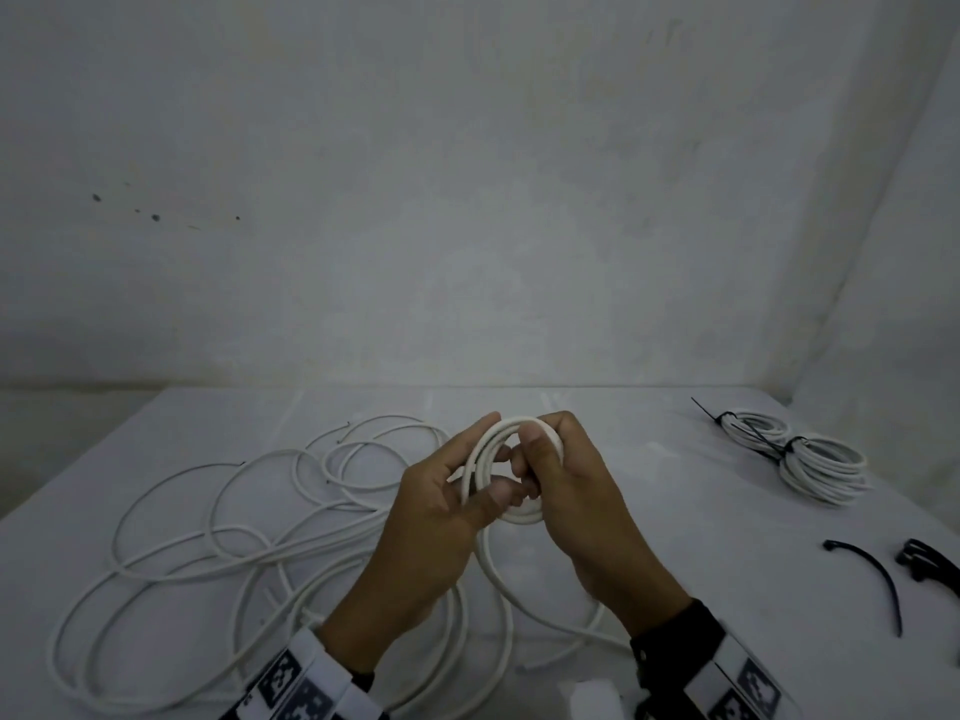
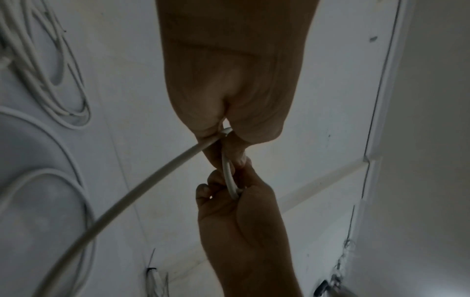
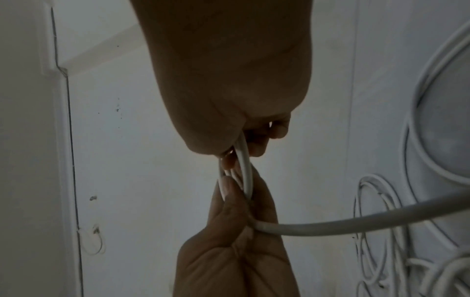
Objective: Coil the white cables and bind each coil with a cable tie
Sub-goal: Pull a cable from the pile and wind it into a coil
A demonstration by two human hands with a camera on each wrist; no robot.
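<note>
Both hands raised over the table (image 1: 649, 537): left hand (image 1: 441, 506) and right hand (image 1: 566, 491) each grasp one small white coil (image 1: 506, 514) between them, thumbs pressed on its loops, fingers curled behind. One tail drops from the coil below the fingers into the loose white cables (image 1: 208, 532) left of them. Well right of the fingers: two bound coils (image 1: 823, 470), one loose cable tie (image 1: 872, 579), more ties (image 1: 930, 563) at the frame edge, count unclear.

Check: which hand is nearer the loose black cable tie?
Right. The right hand grips the coil at centre, on the side toward the cable tie at the table's right; the left hand grips the coil's far side.
</note>
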